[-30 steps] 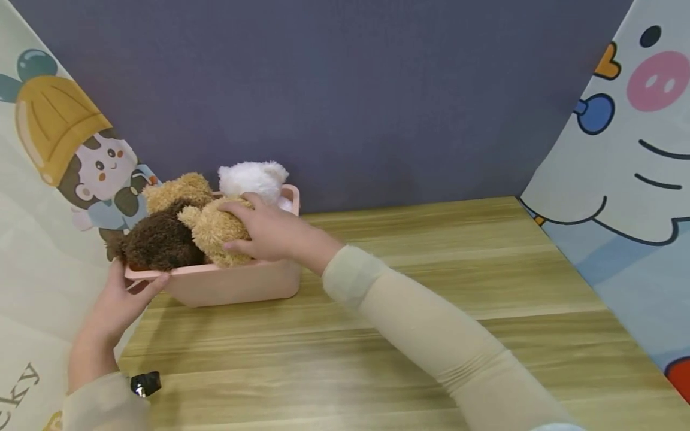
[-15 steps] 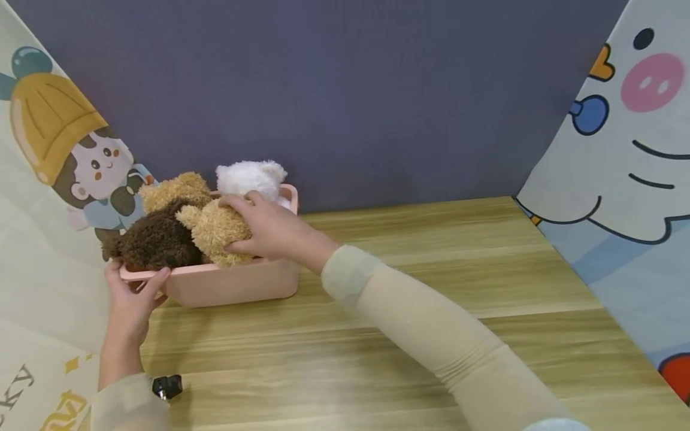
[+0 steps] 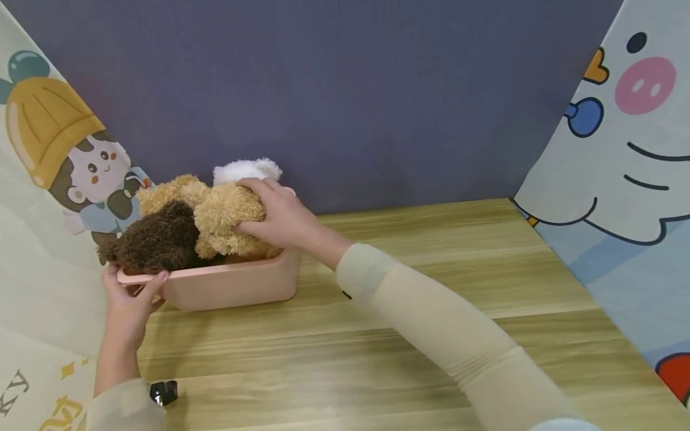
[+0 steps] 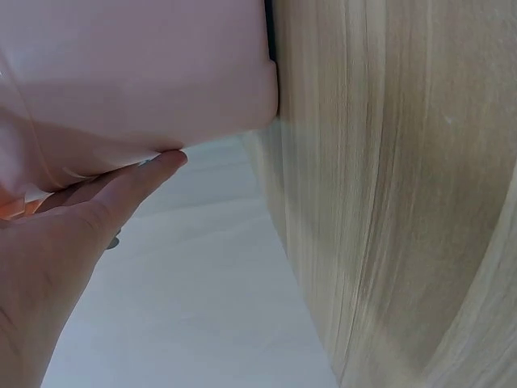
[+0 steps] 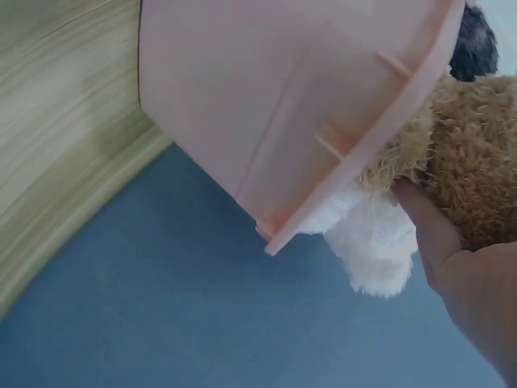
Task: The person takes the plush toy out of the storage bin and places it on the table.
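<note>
A pink plastic bin (image 3: 232, 287) stands on the table at the left in the head view, packed with plush toys. My left hand (image 3: 126, 311) grips its near left corner, thumb at the rim and fingers around the outside. My right hand (image 3: 286, 215) holds a light tan plush toy (image 3: 226, 212) from its right side, over the bin's right half. Beside that toy lies a dark brown plush (image 3: 159, 239). Behind are a golden-tan plush (image 3: 167, 194) and a white plush (image 3: 245, 169), partly hidden by the held toy and my hand. The right wrist view shows my thumb pressed into tan fur.
The wooden table (image 3: 409, 359) extends right of the bin. A dark blue-grey panel (image 3: 350, 108) rises behind it, with printed cartoon sheets at the left (image 3: 48, 239) and right (image 3: 636, 179). A small black object (image 3: 163, 392) shows beside my left sleeve.
My right hand has raised the light tan plush toy, which now covers more of the white one. My left forearm has swung a little to the right, the hand staying at the bin's corner.
</note>
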{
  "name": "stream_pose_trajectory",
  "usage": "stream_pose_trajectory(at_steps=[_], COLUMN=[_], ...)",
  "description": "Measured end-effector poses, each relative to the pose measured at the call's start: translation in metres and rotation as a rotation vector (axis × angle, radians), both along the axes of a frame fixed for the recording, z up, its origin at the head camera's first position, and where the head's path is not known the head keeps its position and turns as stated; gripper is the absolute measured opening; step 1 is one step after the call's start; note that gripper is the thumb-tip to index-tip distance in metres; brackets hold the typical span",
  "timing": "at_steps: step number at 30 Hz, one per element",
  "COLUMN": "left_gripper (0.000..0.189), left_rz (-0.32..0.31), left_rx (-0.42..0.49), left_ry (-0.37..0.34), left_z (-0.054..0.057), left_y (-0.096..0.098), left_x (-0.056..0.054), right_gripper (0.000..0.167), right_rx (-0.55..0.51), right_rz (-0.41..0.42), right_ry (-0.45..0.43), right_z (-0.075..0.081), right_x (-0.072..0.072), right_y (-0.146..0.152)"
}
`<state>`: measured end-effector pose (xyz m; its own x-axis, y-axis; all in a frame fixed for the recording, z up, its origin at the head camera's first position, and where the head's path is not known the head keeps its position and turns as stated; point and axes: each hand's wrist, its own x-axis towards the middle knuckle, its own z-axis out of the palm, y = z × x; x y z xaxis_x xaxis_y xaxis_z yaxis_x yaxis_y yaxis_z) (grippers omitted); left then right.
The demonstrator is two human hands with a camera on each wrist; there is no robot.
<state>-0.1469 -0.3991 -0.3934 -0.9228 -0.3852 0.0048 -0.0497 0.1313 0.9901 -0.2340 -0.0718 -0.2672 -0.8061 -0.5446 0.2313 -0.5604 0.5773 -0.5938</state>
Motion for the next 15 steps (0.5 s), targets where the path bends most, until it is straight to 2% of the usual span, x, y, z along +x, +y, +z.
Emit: stream_pose_trajectory(at_steps=[4, 15], left_gripper=[0.101, 0.100], left_rz=[-0.003, -0.009], left_rx=[0.006, -0.016], left_ry=[0.008, 0.003], left_z=[-0.003, 0.000], left_y=[-0.001, -0.003], left_x=[0.002, 0.001], right_gripper=[0.084, 0.076], right_rx=[-0.151, -0.469], right_rz=[-0.033, -0.099], right_ry=[-0.027, 0.007], right_z=[0.008, 0.039], right_x=[-0.001, -0.009], right_y=[0.012, 0.060])
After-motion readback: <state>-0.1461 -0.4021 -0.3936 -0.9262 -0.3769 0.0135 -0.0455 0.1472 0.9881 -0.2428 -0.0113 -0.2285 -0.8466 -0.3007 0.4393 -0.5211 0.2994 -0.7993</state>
